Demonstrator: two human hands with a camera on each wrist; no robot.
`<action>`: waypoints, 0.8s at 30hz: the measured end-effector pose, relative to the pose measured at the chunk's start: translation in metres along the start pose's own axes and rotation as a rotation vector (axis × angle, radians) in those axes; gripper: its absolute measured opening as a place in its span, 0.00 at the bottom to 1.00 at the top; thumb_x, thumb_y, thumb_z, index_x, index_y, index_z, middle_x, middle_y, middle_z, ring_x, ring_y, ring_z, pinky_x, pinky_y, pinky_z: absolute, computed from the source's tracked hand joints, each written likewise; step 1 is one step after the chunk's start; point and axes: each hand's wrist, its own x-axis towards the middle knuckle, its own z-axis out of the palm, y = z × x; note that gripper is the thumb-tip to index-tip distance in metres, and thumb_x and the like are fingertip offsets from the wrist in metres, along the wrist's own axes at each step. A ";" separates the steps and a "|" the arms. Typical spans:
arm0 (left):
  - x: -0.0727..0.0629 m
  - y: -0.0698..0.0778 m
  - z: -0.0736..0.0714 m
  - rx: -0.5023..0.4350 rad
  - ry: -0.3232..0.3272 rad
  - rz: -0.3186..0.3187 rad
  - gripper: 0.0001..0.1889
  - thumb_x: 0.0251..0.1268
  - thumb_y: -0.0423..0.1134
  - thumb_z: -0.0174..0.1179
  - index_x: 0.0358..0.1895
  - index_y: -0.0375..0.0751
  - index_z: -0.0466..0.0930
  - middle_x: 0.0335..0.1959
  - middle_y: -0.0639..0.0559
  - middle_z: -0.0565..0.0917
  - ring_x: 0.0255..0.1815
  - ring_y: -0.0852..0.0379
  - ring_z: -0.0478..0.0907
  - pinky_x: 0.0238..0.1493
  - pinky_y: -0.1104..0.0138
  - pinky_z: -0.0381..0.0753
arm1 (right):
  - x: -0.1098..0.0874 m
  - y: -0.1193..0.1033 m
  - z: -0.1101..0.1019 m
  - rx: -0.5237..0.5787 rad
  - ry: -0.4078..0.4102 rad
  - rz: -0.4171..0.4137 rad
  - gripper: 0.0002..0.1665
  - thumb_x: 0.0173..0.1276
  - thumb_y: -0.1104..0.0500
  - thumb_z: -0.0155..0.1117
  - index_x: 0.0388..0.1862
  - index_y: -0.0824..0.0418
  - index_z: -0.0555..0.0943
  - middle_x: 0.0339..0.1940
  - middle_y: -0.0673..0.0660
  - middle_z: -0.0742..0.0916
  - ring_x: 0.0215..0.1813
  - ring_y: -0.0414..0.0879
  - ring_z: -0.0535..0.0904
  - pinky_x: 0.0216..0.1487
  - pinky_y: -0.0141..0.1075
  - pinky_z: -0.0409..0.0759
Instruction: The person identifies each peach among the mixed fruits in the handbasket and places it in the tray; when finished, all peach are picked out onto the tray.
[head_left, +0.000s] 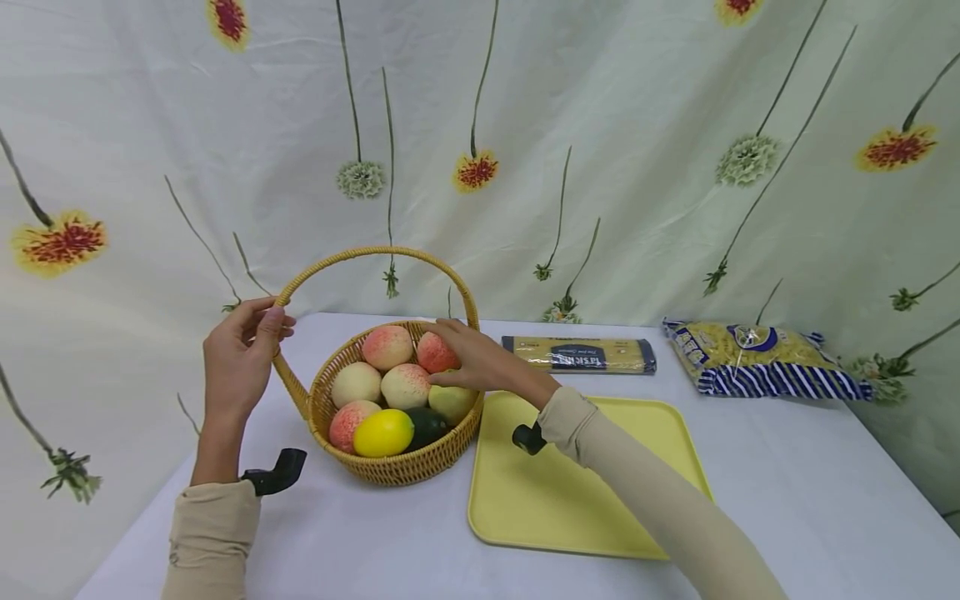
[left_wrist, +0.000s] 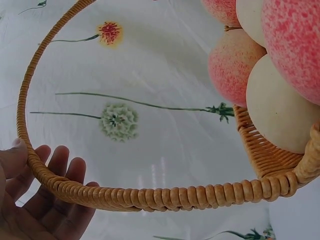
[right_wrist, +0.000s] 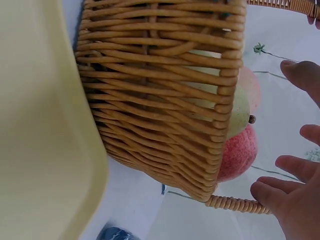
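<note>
A wicker basket [head_left: 401, 473] with a tall arched handle [head_left: 375, 251] stands on the table, filled with fruit. My left hand [head_left: 238, 358] holds the handle's left side between thumb and fingers. Over the basket's right rim reaches my right hand [head_left: 486, 357], its fingers spread above a red peach [head_left: 435, 353] and a yellow-green pear [head_left: 452, 403]; whether a fingertip touches the fruit or handle, I cannot tell. Several pink-and-cream peaches [head_left: 387, 347], a yellow lemon [head_left: 383, 432] and a dark green fruit [head_left: 427, 427] fill the rest. The pear's stem shows in the right wrist view.
A yellow tray [head_left: 547, 508] lies right of the basket, under my right forearm. Behind it is a flat pasta packet [head_left: 577, 356], and at the back right a larger bag of pasta [head_left: 757, 354]. A flower-patterned cloth [head_left: 637, 167] hangs behind the white table [head_left: 360, 550].
</note>
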 end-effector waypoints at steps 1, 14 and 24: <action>0.000 0.000 0.000 0.004 0.000 -0.002 0.19 0.72 0.49 0.50 0.56 0.40 0.77 0.34 0.67 0.78 0.36 0.73 0.76 0.40 0.84 0.73 | 0.003 0.000 0.000 -0.001 -0.004 0.004 0.47 0.67 0.48 0.64 0.77 0.58 0.53 0.76 0.63 0.58 0.76 0.56 0.54 0.72 0.51 0.60; 0.001 0.000 0.001 0.007 0.000 -0.005 0.20 0.72 0.50 0.50 0.57 0.41 0.77 0.35 0.64 0.79 0.36 0.73 0.76 0.40 0.85 0.73 | 0.028 -0.006 -0.011 0.031 -0.134 0.135 0.50 0.67 0.49 0.63 0.78 0.57 0.46 0.76 0.63 0.57 0.74 0.54 0.58 0.68 0.47 0.66; 0.000 0.000 0.001 0.003 0.000 -0.001 0.20 0.72 0.50 0.50 0.57 0.41 0.77 0.35 0.64 0.78 0.36 0.73 0.77 0.39 0.85 0.73 | 0.041 -0.011 -0.012 -0.025 -0.249 0.215 0.49 0.69 0.49 0.60 0.78 0.56 0.44 0.75 0.62 0.60 0.74 0.52 0.59 0.66 0.43 0.68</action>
